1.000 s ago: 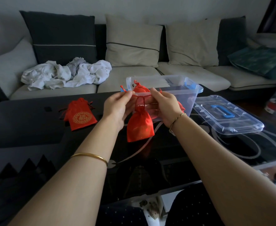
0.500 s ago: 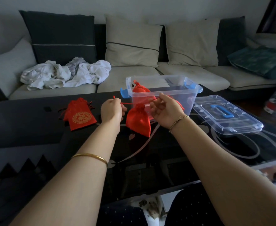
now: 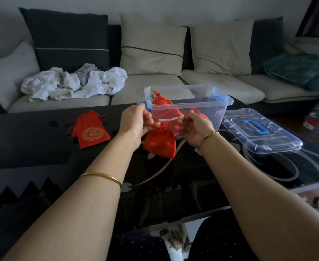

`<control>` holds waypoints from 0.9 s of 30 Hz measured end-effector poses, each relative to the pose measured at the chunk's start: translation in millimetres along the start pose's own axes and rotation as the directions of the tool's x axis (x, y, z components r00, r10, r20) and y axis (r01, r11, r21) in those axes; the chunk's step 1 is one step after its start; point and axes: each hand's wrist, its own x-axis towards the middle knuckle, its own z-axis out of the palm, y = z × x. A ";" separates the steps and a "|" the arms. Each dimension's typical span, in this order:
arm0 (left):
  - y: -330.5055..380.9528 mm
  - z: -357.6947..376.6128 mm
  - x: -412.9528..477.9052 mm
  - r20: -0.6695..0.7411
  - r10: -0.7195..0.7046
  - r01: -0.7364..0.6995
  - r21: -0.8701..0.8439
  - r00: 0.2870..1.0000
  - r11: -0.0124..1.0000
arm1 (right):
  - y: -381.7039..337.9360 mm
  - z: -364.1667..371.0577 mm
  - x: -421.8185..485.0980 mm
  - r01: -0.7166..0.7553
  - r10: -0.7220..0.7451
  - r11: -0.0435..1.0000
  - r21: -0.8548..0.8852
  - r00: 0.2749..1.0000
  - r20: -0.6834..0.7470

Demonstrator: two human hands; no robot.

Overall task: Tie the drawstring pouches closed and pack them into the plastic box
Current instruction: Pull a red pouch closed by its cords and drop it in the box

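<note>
Pinching the neck of the red drawstring pouch [image 3: 160,142] from both sides, the left hand [image 3: 136,123] and right hand [image 3: 196,129] hold it before the plastic box [image 3: 202,108] on the desk [image 3: 32,138].

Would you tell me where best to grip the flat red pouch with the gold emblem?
Probably from above, at the neck: the emblem pouch lies flat on the table, neck toward the sofa, and that puckered end with its loose cords gives something to pinch.
</note>
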 end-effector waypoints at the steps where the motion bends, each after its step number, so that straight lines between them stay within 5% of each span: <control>1: 0.2 -0.7 -0.7 0.036 0.019 -0.022 0.096 0.999 0.995 | -1.6 1.2 -0.6 0.039 -0.039 0.999 -0.018 0.999 0.024; 5: -2.2 -5.3 -3.3 0.238 0.022 -0.130 0.451 0.971 0.883 | -7.4 10.3 -6.3 0.206 -0.174 0.956 -0.207 0.971 0.162; 8: -4.7 -2.4 -6.1 0.319 0.028 -0.212 0.559 0.947 0.802 | -4.9 20.5 -9.2 0.323 -0.248 0.874 -0.364 0.939 0.238; 12: -6.6 1.4 -6.0 0.331 0.049 -0.244 0.578 0.942 0.779 | -3.9 22.9 -9.6 0.391 -0.294 0.760 -0.519 0.919 0.263; 19: -8.2 -2.1 -0.4 0.272 0.059 -0.197 0.515 0.960 0.834 | -3.4 19.2 -13.1 0.337 -0.182 0.786 -0.518 0.927 0.328; 27: -11.0 -0.6 2.8 0.287 0.031 -0.186 0.530 0.957 0.828 | -3.9 13.0 -13.9 0.423 -0.277 0.698 -0.578 0.904 0.326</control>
